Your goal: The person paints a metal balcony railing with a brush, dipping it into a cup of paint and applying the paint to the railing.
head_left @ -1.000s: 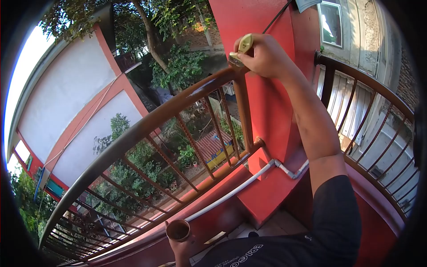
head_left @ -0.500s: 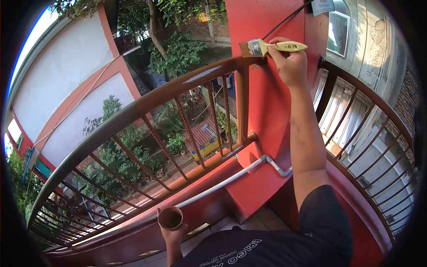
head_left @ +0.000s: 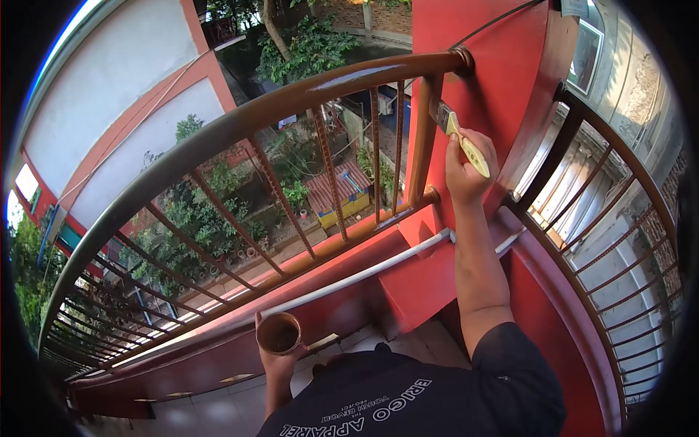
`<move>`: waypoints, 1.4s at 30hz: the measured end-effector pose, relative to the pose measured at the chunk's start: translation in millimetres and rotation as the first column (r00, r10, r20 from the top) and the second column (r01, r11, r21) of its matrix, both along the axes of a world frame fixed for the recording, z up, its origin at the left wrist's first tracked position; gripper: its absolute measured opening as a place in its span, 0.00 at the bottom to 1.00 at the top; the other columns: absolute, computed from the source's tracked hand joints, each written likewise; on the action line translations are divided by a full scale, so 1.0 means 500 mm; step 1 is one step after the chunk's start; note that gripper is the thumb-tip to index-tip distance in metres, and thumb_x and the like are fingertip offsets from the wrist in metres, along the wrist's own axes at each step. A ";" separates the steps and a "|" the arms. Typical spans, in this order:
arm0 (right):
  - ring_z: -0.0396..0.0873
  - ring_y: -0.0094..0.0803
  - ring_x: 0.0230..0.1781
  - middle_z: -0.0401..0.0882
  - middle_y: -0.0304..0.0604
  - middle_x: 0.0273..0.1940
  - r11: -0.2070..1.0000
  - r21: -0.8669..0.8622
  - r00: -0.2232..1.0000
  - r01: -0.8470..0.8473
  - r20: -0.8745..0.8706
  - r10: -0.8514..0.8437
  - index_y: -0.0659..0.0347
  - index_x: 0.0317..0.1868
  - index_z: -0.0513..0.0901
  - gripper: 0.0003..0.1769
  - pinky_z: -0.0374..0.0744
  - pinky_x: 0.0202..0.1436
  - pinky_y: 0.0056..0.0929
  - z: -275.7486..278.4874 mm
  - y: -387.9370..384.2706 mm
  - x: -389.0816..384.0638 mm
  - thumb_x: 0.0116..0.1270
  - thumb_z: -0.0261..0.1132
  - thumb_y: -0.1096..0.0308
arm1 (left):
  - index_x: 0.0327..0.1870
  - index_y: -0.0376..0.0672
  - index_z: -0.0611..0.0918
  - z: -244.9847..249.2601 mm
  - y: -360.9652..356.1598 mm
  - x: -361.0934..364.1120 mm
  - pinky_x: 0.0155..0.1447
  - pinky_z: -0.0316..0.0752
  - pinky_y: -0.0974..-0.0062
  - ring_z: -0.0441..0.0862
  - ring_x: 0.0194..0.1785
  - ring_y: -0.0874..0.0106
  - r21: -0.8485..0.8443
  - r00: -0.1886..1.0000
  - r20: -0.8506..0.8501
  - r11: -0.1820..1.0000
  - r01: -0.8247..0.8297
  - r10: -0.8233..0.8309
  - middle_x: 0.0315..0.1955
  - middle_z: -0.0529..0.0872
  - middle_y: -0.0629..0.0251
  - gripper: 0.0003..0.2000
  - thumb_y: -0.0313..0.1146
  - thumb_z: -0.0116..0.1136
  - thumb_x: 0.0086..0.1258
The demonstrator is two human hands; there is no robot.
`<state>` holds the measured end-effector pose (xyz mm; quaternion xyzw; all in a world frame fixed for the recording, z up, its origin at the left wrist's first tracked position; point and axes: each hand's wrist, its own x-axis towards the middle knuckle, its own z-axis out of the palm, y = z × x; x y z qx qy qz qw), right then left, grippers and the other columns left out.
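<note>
My right hand (head_left: 470,166) is closed round the pale yellow handle of a paintbrush (head_left: 468,146). The brush's bristles lie against or close beside the upper part of the brown end post (head_left: 425,138), just under the curved handrail (head_left: 247,122). Wet-looking shine shows on top of the rail. Low down, near the lower rail, my left hand (head_left: 279,363) holds a brown cup (head_left: 279,333) upright, with its opening toward me. What is inside the cup looks dark brown.
A red pillar (head_left: 502,80) stands behind the rail's end. Below the railing runs a white pipe (head_left: 364,273). A second brown railing (head_left: 619,160) curves at the right. Plants and a neighbouring wall (head_left: 109,95) lie beyond.
My right hand has brought the brush down from the handrail's end to the post beneath it, with the handle now slanting downward. The camera view has shifted. My left hand still holds the cup.
</note>
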<state>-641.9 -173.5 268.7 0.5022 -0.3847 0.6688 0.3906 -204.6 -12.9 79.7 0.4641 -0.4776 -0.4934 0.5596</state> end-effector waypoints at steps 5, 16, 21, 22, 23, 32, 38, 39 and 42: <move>0.86 0.38 0.33 0.86 0.45 0.36 0.998 0.042 0.993 0.046 -0.110 -0.041 0.60 0.41 0.85 0.15 0.85 0.37 0.31 -0.006 -0.020 0.040 0.52 0.75 0.82 | 0.82 0.39 0.44 -0.004 -0.023 0.044 0.44 0.85 0.73 0.85 0.44 0.72 0.009 0.996 -0.079 0.999 0.044 -0.043 0.46 0.83 0.60 0.60 0.12 0.71 0.46; 0.85 0.35 0.32 0.85 0.43 0.34 0.968 0.187 0.968 0.165 -0.221 -0.122 0.60 0.36 0.85 0.11 0.84 0.36 0.29 0.003 -0.029 0.068 0.53 0.73 0.81 | 0.82 0.39 0.47 -0.070 -0.035 0.120 0.53 0.80 0.75 0.83 0.49 0.73 0.023 0.995 0.020 0.995 0.097 -0.097 0.52 0.82 0.64 0.68 0.35 0.89 0.41; 0.85 0.36 0.33 0.85 0.43 0.34 0.932 0.265 0.938 0.248 -0.306 -0.162 0.61 0.36 0.85 0.10 0.84 0.36 0.30 0.043 -0.017 0.089 0.54 0.73 0.81 | 0.81 0.36 0.46 -0.066 -0.073 0.111 0.61 0.80 0.68 0.86 0.53 0.68 -0.013 0.972 0.048 0.973 0.232 -0.231 0.51 0.86 0.61 0.70 0.34 0.90 0.39; 0.85 0.37 0.33 0.85 0.44 0.34 0.919 0.306 0.943 0.248 -0.293 -0.157 0.62 0.36 0.85 0.10 0.83 0.37 0.30 0.051 -0.005 0.102 0.54 0.73 0.81 | 0.80 0.34 0.49 -0.066 -0.080 0.108 0.63 0.79 0.67 0.86 0.54 0.69 -0.004 0.970 0.042 0.971 0.240 -0.239 0.51 0.87 0.60 0.68 0.35 0.90 0.39; 0.86 0.37 0.33 0.86 0.44 0.34 0.916 0.304 0.938 0.263 -0.304 -0.168 0.63 0.36 0.85 0.09 0.83 0.38 0.31 0.054 0.011 0.110 0.55 0.73 0.81 | 0.80 0.34 0.50 -0.067 -0.085 0.106 0.63 0.79 0.67 0.86 0.54 0.69 0.014 0.963 0.046 0.964 0.265 -0.266 0.51 0.87 0.60 0.67 0.35 0.90 0.38; 0.82 0.34 0.39 0.83 0.46 0.39 0.844 0.534 0.985 0.052 0.113 -0.132 0.67 0.42 0.83 0.09 0.79 0.48 0.30 -0.125 0.295 0.172 0.61 0.71 0.83 | 0.76 0.32 0.61 -0.072 -0.129 0.111 0.68 0.75 0.66 0.84 0.59 0.67 -0.067 0.902 0.113 0.902 0.426 -0.417 0.54 0.85 0.59 0.65 0.45 0.91 0.34; 0.82 0.36 0.39 0.83 0.48 0.39 0.765 0.644 0.968 -0.014 0.200 -0.150 0.67 0.42 0.82 0.10 0.79 0.47 0.32 -0.198 0.405 0.253 0.60 0.69 0.84 | 0.73 0.33 0.66 -0.066 -0.162 0.087 0.72 0.71 0.64 0.79 0.65 0.65 -0.110 0.791 0.132 0.784 0.611 -0.598 0.61 0.81 0.56 0.62 0.47 0.91 0.33; 0.82 0.36 0.39 0.83 0.48 0.39 0.765 0.644 0.972 -0.009 0.187 -0.146 0.67 0.42 0.82 0.10 0.79 0.47 0.32 -0.193 0.411 0.265 0.60 0.69 0.85 | 0.73 0.34 0.65 -0.060 -0.161 0.077 0.72 0.70 0.64 0.78 0.66 0.66 -0.098 0.777 0.051 0.771 0.629 -0.628 0.62 0.80 0.57 0.62 0.47 0.91 0.33; 0.81 0.35 0.41 0.81 0.49 0.41 0.778 0.627 0.978 -0.044 0.187 -0.095 0.67 0.43 0.81 0.12 0.79 0.46 0.30 -0.177 0.418 0.291 0.60 0.68 0.86 | 0.75 0.36 0.63 -0.040 -0.163 0.051 0.75 0.66 0.63 0.73 0.70 0.67 -0.071 0.685 -0.138 0.697 0.713 -0.715 0.66 0.76 0.59 0.61 0.43 0.90 0.37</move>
